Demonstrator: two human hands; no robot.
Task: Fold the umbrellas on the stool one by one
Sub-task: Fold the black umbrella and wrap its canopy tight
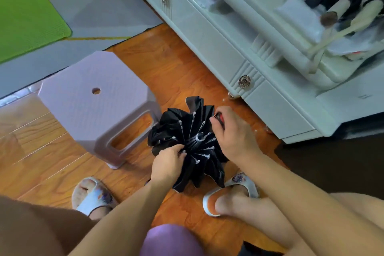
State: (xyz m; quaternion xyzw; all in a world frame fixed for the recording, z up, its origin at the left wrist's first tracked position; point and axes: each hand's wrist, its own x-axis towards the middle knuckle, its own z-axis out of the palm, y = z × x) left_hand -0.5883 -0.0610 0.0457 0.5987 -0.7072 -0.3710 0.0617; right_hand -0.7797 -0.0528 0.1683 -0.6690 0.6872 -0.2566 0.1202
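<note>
Umbrella (187, 141) collapsed, panels loose. Left hand (168, 164) pinches fabric at 7 o'clock; right hand (232, 131) grips handle. Smooth each pleat one way before wrapping.

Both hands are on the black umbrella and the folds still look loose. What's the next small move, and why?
Probably gather the next pleat. The black umbrella is collapsed but its fabric still fans out loosely around the ribs. The left hand pinches one fold near the centre, and the right hand grips the handle end. I'd have the left hand smooth that fold flat, then take the next one round, before wrapping.
</note>
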